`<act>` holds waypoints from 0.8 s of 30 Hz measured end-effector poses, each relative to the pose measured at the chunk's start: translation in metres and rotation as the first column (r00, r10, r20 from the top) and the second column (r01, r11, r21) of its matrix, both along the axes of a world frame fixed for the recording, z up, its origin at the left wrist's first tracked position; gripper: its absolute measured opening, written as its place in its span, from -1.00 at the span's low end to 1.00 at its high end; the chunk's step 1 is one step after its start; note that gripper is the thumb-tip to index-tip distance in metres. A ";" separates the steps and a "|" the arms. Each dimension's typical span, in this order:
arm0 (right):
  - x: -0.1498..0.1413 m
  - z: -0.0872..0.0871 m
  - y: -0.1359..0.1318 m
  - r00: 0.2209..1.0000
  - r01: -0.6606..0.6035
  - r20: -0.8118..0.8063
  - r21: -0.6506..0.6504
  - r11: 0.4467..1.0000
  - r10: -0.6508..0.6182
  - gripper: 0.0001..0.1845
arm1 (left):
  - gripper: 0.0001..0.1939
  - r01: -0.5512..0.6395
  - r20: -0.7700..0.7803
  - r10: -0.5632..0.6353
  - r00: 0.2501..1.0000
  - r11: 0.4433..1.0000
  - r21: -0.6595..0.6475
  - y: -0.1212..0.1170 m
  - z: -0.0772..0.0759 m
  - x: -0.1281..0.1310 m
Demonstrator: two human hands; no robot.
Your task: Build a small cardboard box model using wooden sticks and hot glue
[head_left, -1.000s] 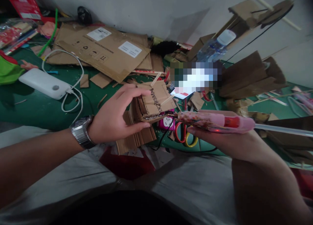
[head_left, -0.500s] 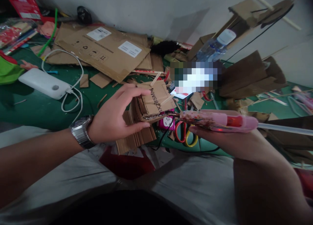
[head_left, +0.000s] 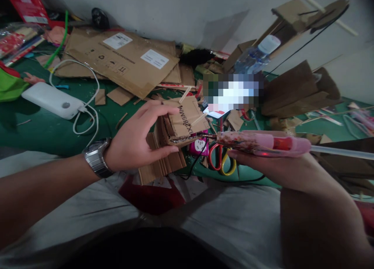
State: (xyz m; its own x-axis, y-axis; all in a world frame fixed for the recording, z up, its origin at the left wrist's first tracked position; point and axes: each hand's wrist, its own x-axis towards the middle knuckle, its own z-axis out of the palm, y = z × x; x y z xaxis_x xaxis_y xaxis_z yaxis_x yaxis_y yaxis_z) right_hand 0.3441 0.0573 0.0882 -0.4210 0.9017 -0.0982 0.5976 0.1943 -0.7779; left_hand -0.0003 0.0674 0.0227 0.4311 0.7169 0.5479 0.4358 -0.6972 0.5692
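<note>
**Small brown cardboard block [head_left: 188, 119] pinched in left hand [head_left: 131, 138], pink glue gun [head_left: 248, 142] grasped in right hand [head_left: 271, 169]**

Well to the left of the left-hand grip, a white power bank [head_left: 49, 99] is seen on the green tabletop [head_left: 35, 124], with a looped white cable [head_left: 97, 80] plugged into its end. A silver metal watch [head_left: 97, 158] is worn on the left wrist. Beyond the left hand, a large flattened brown cardboard box [head_left: 128, 66] with white labels is laid.

The block is clasped between the left thumb, at its near lower edge, and the fingers on its printed top; most of it projects to the right of that grip. Just below the thumb, ridged brown cardboard strips [head_left: 163, 165] are seen. To the right of the thumb, a magenta socket block [head_left: 199, 144] is partly covered, and red and yellow scissor handles [head_left: 222, 160] are placed beneath the gun.

The gun is enclosed by the right hand, its dark nozzle pointed left at the block's near right edge; whether contact is made cannot be told. A translucent glue stick [head_left: 339, 150] protrudes from its rear, right of the grip. Beyond the gun, a clear plastic bottle [head_left: 251, 60] with a white cap is seen.
</note>
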 end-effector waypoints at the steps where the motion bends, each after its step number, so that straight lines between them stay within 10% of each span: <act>1: 0.000 0.000 0.000 1.000 0.003 0.007 -0.001 1.000 -0.003 -0.59 | -0.26 -0.001 -0.005 0.001 1.000 1.000 0.008 0.000 0.000 0.000; 24: 0.002 0.006 0.002 0.998 -0.027 0.056 0.001 1.000 0.027 -0.59 | -0.26 -0.004 -0.001 0.004 1.000 1.000 -0.026 0.000 0.001 0.000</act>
State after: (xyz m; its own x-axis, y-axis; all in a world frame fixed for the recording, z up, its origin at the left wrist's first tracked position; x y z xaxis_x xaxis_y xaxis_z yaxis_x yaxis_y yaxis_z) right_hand 0.3458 0.0596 0.0941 -0.4389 0.8904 -0.1207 0.6345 0.2119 -0.7433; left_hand 0.0001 0.0671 0.0234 0.4288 0.7324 0.5289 0.4394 -0.6806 0.5863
